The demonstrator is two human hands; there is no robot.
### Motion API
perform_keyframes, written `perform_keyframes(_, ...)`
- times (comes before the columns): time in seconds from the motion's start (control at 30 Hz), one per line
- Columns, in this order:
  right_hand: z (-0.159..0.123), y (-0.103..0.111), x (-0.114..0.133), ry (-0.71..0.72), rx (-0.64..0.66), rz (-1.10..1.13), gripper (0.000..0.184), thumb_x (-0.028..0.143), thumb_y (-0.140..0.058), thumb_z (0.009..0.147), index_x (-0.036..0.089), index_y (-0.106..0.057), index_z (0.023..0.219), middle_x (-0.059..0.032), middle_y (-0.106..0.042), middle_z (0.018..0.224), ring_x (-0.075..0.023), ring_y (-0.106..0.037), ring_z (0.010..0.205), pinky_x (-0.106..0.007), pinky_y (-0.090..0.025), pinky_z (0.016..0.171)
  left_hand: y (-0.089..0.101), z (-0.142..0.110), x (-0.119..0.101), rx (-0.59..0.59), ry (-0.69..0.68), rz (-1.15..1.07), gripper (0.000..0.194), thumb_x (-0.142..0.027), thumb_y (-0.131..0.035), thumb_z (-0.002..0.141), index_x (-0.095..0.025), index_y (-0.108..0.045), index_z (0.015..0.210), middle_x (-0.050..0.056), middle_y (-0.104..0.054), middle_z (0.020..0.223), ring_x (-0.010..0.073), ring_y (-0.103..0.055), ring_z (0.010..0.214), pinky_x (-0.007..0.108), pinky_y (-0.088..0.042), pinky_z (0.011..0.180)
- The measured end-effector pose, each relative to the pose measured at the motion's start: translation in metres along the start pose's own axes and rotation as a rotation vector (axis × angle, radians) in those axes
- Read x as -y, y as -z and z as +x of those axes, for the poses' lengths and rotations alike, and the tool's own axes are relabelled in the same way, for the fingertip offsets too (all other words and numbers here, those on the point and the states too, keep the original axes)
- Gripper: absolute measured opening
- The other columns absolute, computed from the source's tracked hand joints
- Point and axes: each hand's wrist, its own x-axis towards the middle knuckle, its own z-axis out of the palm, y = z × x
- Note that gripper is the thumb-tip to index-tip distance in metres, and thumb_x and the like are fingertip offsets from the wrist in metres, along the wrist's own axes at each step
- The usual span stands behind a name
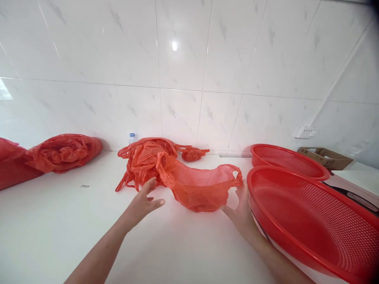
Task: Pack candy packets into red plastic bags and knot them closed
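Note:
A red plastic bag (201,193) stands with its mouth spread open on the white table, its two handles out to the left and right. My left hand (146,201) is at the bag's left side, fingers and thumb apart, with nothing in it. On the other side, my right hand (241,209) is by the right handle, thumb spread from the fingers near the bag's lower edge; its fingertips are partly behind the handle. Behind my left hand lies a heap of crumpled red bags (145,157), touching the spread bag.
Two red perforated baskets (296,221) stand at the right, close to my right arm. A cardboard box (328,157) and a wall socket (306,132) are beyond them. Bundled red bags (65,152) lie at the left. A bottle (132,138) stands by the tiled wall.

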Motion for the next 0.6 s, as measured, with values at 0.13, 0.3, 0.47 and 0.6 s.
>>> perform_keyframes(0.13,0.023,-0.019,-0.005,-0.196,0.0,0.256,0.087,0.039,-0.07,0.067,0.03,-0.024,0.14,-0.0102,-0.044,0.137,-0.0289,-0.044,0.124,-0.049,-0.038,0.099,-0.039,0.015,0.014,0.124,-0.056,-0.155,0.076,-0.029,-0.08,0.058,-0.027,-0.048,0.127,0.013,-0.045,0.138,0.0346,-0.036,0.13,0.046,-0.036,0.1)
perform_keyframes(0.3,0.049,-0.035,0.011,-0.348,0.291,0.408,0.047,0.036,-0.074,0.064,0.023,-0.062,0.107,-0.0063,-0.068,0.102,-0.0277,-0.062,0.098,-0.043,-0.048,0.087,-0.079,0.041,0.001,0.095,-0.099,-0.351,0.052,-0.029,-0.076,0.062,-0.018,-0.059,0.11,0.012,-0.065,0.11,0.0294,-0.058,0.107,0.036,-0.049,0.083)
perform_keyframes(0.47,0.064,-0.025,0.028,-0.404,0.259,0.734,0.032,0.035,-0.074,0.066,0.021,-0.067,0.094,-0.0046,-0.07,0.095,-0.0243,-0.064,0.091,-0.038,-0.049,0.084,-0.079,0.056,-0.014,0.01,0.042,-0.673,0.024,-0.03,-0.069,0.068,-0.015,-0.064,0.086,0.008,-0.071,0.085,0.024,-0.067,0.079,0.033,-0.052,0.071)
perform_keyframes(0.6,0.077,-0.025,0.012,-0.461,0.214,0.912,0.034,0.028,-0.074,0.065,0.023,-0.066,0.097,-0.0032,-0.07,0.098,-0.0235,-0.064,0.093,-0.037,-0.05,0.083,-0.078,0.064,-0.007,-0.121,0.167,-0.941,0.024,-0.023,-0.07,0.068,-0.018,-0.061,0.09,0.007,-0.07,0.092,0.0213,-0.067,0.081,0.033,-0.053,0.076)
